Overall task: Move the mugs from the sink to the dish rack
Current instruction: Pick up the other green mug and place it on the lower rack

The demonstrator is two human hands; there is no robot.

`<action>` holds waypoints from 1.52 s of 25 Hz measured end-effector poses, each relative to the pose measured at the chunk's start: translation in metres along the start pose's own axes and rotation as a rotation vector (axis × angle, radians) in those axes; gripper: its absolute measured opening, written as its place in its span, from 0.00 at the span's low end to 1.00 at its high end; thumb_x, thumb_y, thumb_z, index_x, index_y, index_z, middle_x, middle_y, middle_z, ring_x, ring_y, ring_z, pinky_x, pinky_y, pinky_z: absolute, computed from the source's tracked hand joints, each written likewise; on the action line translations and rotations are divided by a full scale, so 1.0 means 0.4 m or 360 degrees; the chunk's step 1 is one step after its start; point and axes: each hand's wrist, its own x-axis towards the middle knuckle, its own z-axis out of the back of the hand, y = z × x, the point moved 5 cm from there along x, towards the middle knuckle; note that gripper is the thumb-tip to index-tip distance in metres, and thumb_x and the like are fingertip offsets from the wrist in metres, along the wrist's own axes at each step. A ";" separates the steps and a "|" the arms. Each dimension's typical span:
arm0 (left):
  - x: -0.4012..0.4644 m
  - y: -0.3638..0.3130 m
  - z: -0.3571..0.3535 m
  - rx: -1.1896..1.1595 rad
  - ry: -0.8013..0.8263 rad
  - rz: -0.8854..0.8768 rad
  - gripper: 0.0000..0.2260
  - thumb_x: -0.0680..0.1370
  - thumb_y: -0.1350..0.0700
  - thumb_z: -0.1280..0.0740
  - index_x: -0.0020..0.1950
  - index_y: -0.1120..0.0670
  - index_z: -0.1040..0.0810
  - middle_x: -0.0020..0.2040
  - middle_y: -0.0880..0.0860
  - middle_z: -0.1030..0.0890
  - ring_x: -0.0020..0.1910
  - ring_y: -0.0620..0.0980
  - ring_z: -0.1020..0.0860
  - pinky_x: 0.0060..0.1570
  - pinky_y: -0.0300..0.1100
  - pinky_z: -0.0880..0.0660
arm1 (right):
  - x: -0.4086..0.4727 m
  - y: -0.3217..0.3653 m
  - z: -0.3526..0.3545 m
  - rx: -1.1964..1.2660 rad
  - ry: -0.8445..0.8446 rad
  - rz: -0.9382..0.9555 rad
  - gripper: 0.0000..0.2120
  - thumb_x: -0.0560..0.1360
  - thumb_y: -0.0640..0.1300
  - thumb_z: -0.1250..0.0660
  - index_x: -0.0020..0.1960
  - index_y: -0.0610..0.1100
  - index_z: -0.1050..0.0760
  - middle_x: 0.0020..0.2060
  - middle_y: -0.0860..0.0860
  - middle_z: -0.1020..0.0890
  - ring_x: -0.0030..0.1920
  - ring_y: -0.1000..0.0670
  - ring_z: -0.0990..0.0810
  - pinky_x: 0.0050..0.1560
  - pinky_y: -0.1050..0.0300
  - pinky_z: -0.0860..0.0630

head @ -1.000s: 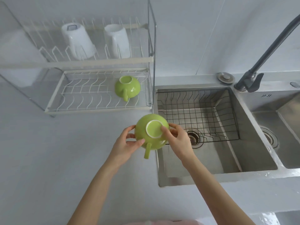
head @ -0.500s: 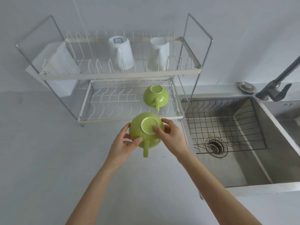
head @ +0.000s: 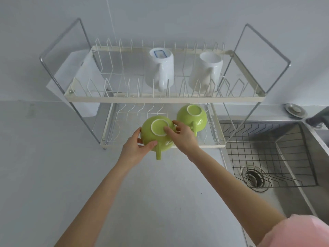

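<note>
Now green mug [head: 156,138], gripped upside-down by left hand [head: 137,148] and right hand [head: 181,136], had travelled from sink [head: 267,202] to dish rack [head: 160,99] lower tier; probably not yet seated.

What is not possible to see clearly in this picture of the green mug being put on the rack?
- Held green mug, head view: upside down, so its inside is hidden; the left hand and right hand cover its sides and rim, so contact with the lower shelf cannot be told.
- Faucet: cut off by the right edge.
- Sink: its near right part is hidden by a pink sleeve.
</note>
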 end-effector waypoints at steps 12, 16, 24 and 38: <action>0.151 0.001 0.017 0.0225 0.0002 0.0076 0.31 0.71 0.45 0.32 0.70 0.56 0.36 0.64 0.62 0.27 0.56 0.62 0.22 0.60 0.53 0.26 | 0.124 0.021 -0.061 -0.0274 -0.0025 -0.0026 0.21 0.79 0.47 0.44 0.67 0.37 0.35 0.59 0.39 0.23 0.60 0.39 0.25 0.57 0.50 0.28; 0.156 -0.005 0.021 0.0257 -0.0053 0.0040 0.31 0.71 0.45 0.31 0.69 0.57 0.34 0.65 0.60 0.29 0.58 0.59 0.24 0.60 0.51 0.26 | 0.129 0.009 -0.063 -0.0403 0.0080 0.0077 0.26 0.77 0.48 0.40 0.71 0.38 0.39 0.66 0.41 0.28 0.66 0.42 0.30 0.64 0.53 0.33; 0.185 -0.052 0.024 0.0377 -0.0032 -0.0215 0.27 0.74 0.54 0.33 0.71 0.57 0.38 0.69 0.59 0.33 0.65 0.56 0.29 0.63 0.45 0.34 | 0.138 0.003 -0.060 -0.0771 0.0056 0.0432 0.33 0.74 0.46 0.33 0.73 0.40 0.44 0.74 0.45 0.38 0.71 0.44 0.34 0.67 0.49 0.33; 0.222 -0.081 -0.008 0.0340 -0.0014 -0.0254 0.23 0.74 0.55 0.32 0.66 0.57 0.32 0.66 0.60 0.31 0.63 0.58 0.29 0.62 0.47 0.32 | 0.182 0.018 -0.012 -0.1042 0.0110 0.0362 0.26 0.73 0.47 0.33 0.67 0.40 0.36 0.63 0.42 0.27 0.63 0.40 0.28 0.58 0.45 0.27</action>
